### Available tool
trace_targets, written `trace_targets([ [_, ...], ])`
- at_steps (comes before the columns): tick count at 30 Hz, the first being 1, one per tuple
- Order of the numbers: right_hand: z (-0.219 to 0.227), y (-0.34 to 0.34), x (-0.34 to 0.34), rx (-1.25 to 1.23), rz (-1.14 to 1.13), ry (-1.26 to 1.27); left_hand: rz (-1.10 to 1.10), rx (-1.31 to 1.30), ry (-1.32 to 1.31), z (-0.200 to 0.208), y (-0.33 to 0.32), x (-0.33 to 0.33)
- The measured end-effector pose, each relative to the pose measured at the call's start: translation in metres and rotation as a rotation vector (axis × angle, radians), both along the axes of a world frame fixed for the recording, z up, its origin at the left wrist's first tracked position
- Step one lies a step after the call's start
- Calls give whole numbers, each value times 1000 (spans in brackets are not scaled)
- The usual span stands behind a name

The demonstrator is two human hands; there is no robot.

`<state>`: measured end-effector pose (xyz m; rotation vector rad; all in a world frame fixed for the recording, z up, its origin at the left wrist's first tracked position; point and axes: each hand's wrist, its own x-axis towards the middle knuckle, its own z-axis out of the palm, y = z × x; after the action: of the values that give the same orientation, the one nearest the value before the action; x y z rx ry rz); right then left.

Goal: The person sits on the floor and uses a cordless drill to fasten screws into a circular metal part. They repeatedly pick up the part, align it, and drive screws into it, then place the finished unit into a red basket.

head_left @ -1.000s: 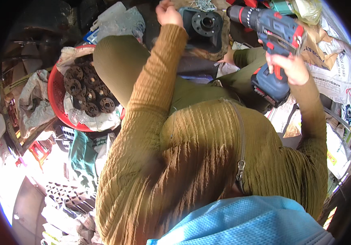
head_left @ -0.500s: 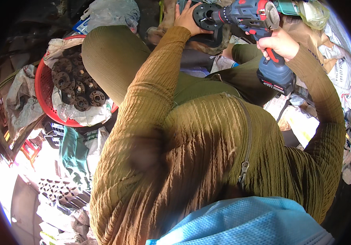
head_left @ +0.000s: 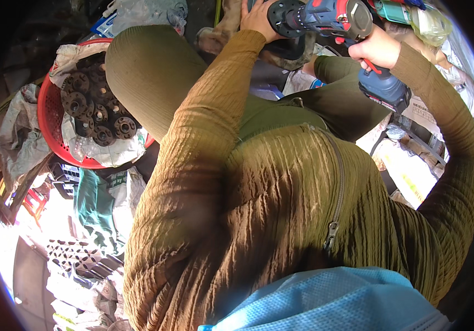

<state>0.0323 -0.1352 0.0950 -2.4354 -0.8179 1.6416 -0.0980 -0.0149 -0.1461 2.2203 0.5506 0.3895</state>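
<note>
My right hand (head_left: 379, 49) is wrapped around the handle of a blue, black and red cordless drill (head_left: 333, 21) at the top right. The drill's nose points left, against the middle of a black round flanged part (head_left: 282, 19). On the left side of that part, my left hand (head_left: 259, 23) grips it; some fingers are hidden behind it or cut off by the upper edge. Beneath the flanged part is a dark piece (head_left: 293, 48) whose shape I cannot make out.
A red plastic basket (head_left: 49, 124) at the left holds several dark round flanged pieces (head_left: 102, 107) on white sacking. My bent knee (head_left: 148, 71) stands beside it. Clear plastic bags (head_left: 151, 16) lie at the far left, and a greenish bag (head_left: 431, 25) sits right of the drill.
The drill and both hands have shifted slightly up and to the right in view, the drill's battery end swinging right. The basket appears a little further left. Both hands keep their holds.
</note>
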Motion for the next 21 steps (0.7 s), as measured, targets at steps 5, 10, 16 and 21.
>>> trace_targets([
  [5, 0, 3, -2, -63, 26, -35, 23, 11, -21, -7, -2, -1],
  [10, 0, 13, -5, -115, 105, -40, 47, 15, -2, -12, -3, 1],
  [16, -6, 22, -5, -166, 90, 7, 25, 7, 3, -12, -1, 0],
  [21, -9, 19, -8, -79, 104, -3, 7, 25, 0, -12, -1, -1],
])
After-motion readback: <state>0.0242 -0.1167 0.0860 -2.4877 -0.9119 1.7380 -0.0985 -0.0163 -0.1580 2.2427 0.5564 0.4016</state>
